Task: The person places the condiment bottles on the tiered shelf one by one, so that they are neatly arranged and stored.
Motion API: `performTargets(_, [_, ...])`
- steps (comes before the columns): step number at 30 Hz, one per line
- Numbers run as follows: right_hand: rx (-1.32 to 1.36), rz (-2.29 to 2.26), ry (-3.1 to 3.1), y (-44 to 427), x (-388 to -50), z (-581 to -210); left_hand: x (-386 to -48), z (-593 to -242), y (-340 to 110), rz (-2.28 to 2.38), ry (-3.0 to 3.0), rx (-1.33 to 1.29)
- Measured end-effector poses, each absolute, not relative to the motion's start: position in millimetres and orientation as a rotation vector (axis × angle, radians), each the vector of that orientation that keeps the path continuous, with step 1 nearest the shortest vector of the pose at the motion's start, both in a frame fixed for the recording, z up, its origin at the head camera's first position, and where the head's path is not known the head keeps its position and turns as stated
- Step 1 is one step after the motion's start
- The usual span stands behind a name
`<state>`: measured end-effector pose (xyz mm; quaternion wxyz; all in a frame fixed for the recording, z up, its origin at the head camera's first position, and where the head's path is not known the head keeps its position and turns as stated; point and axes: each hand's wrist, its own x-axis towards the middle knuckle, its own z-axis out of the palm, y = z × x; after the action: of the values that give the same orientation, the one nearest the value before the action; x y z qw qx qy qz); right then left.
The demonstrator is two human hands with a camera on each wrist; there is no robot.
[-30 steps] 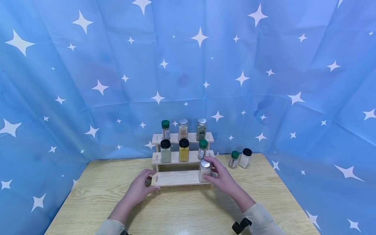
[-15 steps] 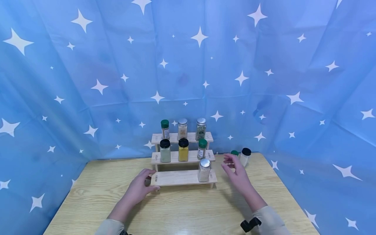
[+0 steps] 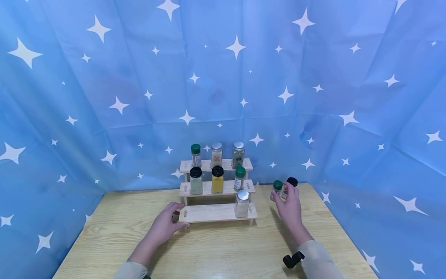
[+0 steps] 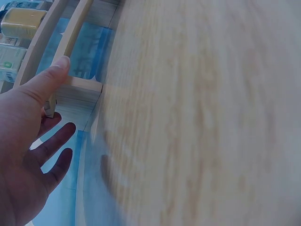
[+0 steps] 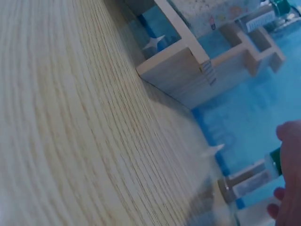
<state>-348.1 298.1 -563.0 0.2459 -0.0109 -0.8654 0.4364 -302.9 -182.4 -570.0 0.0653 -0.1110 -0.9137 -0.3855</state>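
Observation:
A three-tier wooden rack (image 3: 212, 212) stands on the table. My left hand (image 3: 163, 224) grips the left end of its lowest shelf; in the left wrist view the thumb lies on the shelf's edge, one finger tucks beneath, and the others spread loosely. At the right, my right hand (image 3: 290, 207) has its thumb and fingers round a small green-capped spice jar (image 3: 277, 186), which stands on the table. Part of that jar is hidden by the hand. A black-capped jar (image 3: 292, 181) is right beside it, behind the fingers. A silver-capped jar (image 3: 242, 205) sits on the lowest shelf's right end.
On the middle shelf are a pale green jar (image 3: 196, 184), a yellow jar (image 3: 217, 182) and a green-capped jar (image 3: 239, 179). The top shelf bears a green-capped jar (image 3: 196, 155) and two silver-capped jars. A blue star-patterned curtain (image 3: 216, 97) hangs behind the table (image 3: 216, 252).
My right hand has let go of the silver-capped jar on the lowest shelf and moved right to the small green-capped jar. The left hand has stayed on the rack.

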Motion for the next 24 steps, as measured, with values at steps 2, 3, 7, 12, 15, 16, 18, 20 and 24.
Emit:
performTargets(2, [-0.036,1.188,-2.375,298.6,-350.6,-565.1,-302.4,-569.9,-182.2,-1.164,-2.761,-0.332])
performTargets(3, [-0.033,1.19,-2.379,298.8,-352.0,-565.9,-302.3,-569.5,-182.2,-1.167,-2.761,-0.329])
performTargets(7, [-0.008,1.185,-2.379,299.7,-358.0,-568.8,-302.4,-568.7,-182.0,-1.159,-2.758,-0.33])
performTargets(12, [0.023,1.199,-2.361,299.6,-364.7,-571.0,-302.8,-568.5,-182.1,-1.156,-2.758,-0.338])
performTargets(15, [0.029,1.194,-2.353,298.9,-368.9,-571.4,-303.1,-568.6,-182.4,-1.156,-2.757,-0.341])
performTargets(16, [0.026,1.189,-2.349,298.8,-370.3,-571.6,-303.3,-568.7,-182.5,-1.155,-2.756,-0.342])
performTargets(18, [0.012,1.173,-2.344,298.3,-372.6,-572.3,-303.5,-569.1,-182.6,-1.154,-2.758,-0.338])
performTargets(20, [-0.003,1.161,-2.339,297.6,-374.2,-573.3,-303.5,-569.5,-182.6,-1.154,-2.761,-0.336])
performTargets(24, [-0.003,1.181,-2.329,295.2,-373.4,-574.9,-303.4,-570.4,-182.6,-1.161,-2.762,-0.336])
